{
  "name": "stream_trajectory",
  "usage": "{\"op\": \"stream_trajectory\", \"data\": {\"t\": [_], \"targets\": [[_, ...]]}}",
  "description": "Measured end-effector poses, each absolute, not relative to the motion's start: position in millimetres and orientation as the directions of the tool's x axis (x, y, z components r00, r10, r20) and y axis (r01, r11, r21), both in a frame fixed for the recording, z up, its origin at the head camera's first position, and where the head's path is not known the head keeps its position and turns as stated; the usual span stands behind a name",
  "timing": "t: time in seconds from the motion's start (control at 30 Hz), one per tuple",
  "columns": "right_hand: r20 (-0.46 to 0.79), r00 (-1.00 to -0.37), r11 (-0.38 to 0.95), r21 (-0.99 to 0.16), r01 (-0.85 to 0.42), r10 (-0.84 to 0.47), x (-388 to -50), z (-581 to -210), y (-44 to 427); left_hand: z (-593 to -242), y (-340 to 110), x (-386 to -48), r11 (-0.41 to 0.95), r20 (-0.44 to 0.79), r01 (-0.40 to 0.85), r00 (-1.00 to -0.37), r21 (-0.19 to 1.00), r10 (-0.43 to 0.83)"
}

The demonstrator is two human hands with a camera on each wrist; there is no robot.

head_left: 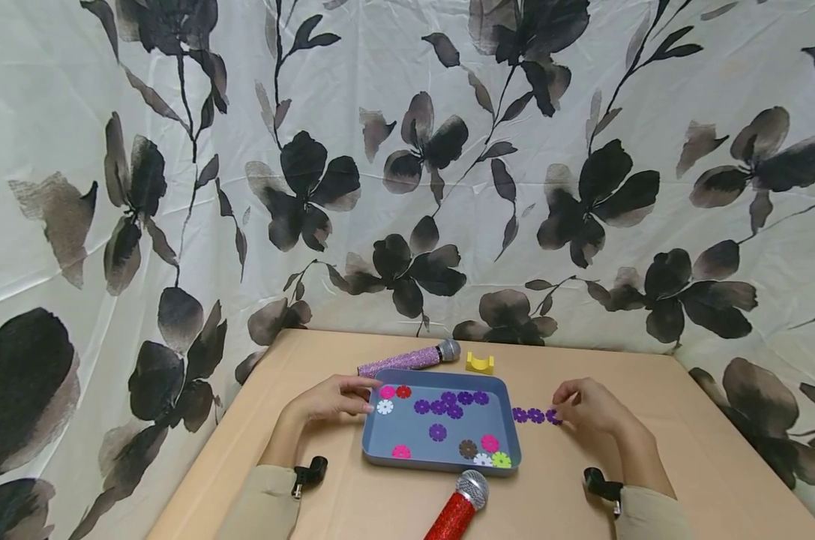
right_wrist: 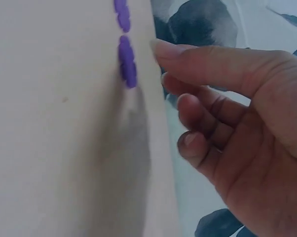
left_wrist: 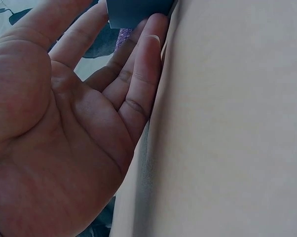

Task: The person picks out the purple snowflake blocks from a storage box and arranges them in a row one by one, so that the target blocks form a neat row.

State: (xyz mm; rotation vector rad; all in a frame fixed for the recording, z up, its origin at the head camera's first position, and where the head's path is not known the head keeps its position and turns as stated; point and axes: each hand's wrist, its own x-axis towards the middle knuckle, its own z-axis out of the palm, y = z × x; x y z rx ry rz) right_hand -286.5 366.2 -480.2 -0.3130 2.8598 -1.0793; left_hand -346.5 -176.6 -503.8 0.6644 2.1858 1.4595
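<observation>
A blue-grey tray holds several flower-shaped discs. A purple cluster lies in its middle, with pink, red and white discs at the upper left and brown, pink, white and lime discs at the lower right. My left hand is at the tray's left side, fingers extended by the rim; the tray's corner shows beyond the fingers in the left wrist view. Right of the tray, purple flower discs form a row on the table. By the row's right end, my right hand hovers with loosely bent fingers, holding nothing.
Behind the tray lies a purple glittery microphone, with a small yellow stand to its right. A red microphone lies at the table's front. A floral cloth hangs behind the table.
</observation>
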Motion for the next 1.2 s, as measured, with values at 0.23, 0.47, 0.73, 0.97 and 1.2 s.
{"op": "stream_trajectory", "data": {"t": [0.23,0.47,0.73,0.97,1.2], "targets": [[0.214,-0.963,0.725,-0.636,-0.265,-0.164,-291.9,-461.5,347.5,-504.8,-176.9,-347.8,0.334,-0.084,0.155,-0.793,0.93,0.604],[0.306,-0.927,0.625,-0.686,-0.373,-0.217,-292.0,-451.4,309.9,-506.2,-178.1,-345.9,0.338,-0.089,0.152,-0.794,0.929,0.601],[0.28,-0.906,0.584,-0.694,-0.42,-0.319,-297.7,-459.8,268.6,-506.9,-179.0,-345.4,0.338,-0.084,0.16,-0.792,0.927,0.605],[0.199,-0.903,0.632,-0.657,-0.411,-0.379,-302.4,-470.0,245.6,-505.2,-179.1,-346.9,0.333,-0.069,0.176,-0.79,0.927,0.609],[0.181,-0.906,0.731,-0.54,-0.417,-0.383,-305.1,-478.8,232.8,-505.1,-176.9,-347.5,0.334,-0.07,0.177,-0.788,0.926,0.612]]}}
